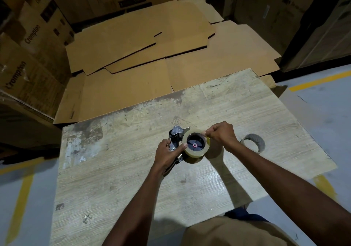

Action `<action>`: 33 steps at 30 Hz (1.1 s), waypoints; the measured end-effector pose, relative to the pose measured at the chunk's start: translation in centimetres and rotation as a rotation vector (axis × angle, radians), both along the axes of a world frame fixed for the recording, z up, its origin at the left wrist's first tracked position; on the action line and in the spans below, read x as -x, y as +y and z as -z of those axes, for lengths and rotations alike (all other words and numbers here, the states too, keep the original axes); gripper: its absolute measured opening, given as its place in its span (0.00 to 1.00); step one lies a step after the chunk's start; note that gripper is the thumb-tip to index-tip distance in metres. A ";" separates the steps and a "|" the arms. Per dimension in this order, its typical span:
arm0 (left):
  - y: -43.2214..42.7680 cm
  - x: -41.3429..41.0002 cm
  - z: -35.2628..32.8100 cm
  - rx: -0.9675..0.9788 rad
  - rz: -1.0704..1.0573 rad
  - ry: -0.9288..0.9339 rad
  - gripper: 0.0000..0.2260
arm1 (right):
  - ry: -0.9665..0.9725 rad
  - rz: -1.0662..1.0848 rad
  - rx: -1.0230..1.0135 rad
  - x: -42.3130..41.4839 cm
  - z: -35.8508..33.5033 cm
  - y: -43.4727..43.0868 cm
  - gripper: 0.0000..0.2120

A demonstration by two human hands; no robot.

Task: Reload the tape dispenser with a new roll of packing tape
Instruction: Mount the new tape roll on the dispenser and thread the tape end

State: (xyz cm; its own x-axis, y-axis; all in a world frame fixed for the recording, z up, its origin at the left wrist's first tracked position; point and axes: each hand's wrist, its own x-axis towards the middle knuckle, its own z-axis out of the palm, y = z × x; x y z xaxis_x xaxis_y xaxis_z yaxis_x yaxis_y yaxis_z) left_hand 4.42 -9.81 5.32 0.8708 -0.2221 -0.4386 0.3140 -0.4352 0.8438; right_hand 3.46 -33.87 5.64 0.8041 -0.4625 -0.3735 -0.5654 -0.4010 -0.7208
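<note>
I am watching from far away through the head camera. The tape dispenser is held just above the worn wooden surface, near the middle of it. The left hand is wrapped around the handle, and its thumb rests against the side of the new roll of packing tape. The roll already sits on the black wheel of the dispenser; I can see the wheel and its pink middle through the hole. The right hand is closed in a small pinch at the far edge of the roll. I think it is picking at the loose end of the tape, but that end is too small for me to see. An empty cardboard core stands on the surface just to the right, apart from both hands. Here is what could go wrong. The end could slip out of the pinch and stick back down on the roll, and then it is hard to find. It could fold and stick to itself. If the roll faces the wrong way, the sticky side will be on the wrong side at the front. The roll may not be pushed all the way down, so it could wobble or pop off when pulled. The metal parts at the front look sharp and are close to the fingers.
</note>
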 end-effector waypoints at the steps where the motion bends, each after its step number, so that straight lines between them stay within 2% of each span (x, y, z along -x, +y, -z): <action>1: -0.2 0.1 -0.2 0.016 0.003 0.011 0.15 | 0.005 -0.005 0.007 -0.2 0.1 0.0 0.08; 6: -0.1 -0.1 0.0 0.024 -0.013 -0.013 0.16 | 0.016 -0.019 0.031 -1.1 0.5 0.1 0.10; 12: 0.7 -0.6 1.7 -0.029 -0.022 -0.069 0.23 | -0.060 -0.080 0.068 -1.2 0.7 0.6 0.08; 16: 0.3 -0.3 1.9 -0.076 -0.037 -0.087 0.23 | -0.088 -0.110 -0.038 0.6 0.8 -0.4 0.06; 21: 0.3 -0.8 2.1 -0.106 -0.011 -0.096 0.25 | -0.038 -0.140 -0.161 1.8 0.3 -1.7 0.09; 27: 0.4 -0.9 2.1 -0.096 0.014 -0.085 0.25 | -0.084 -0.129 -0.027 2.0 0.9 -1.1 0.05; 33: 0.3 -1.0 2.3 -0.104 0.010 -0.101 0.24 | -0.056 -0.125 0.014 2.0 1.7 -0.9 0.06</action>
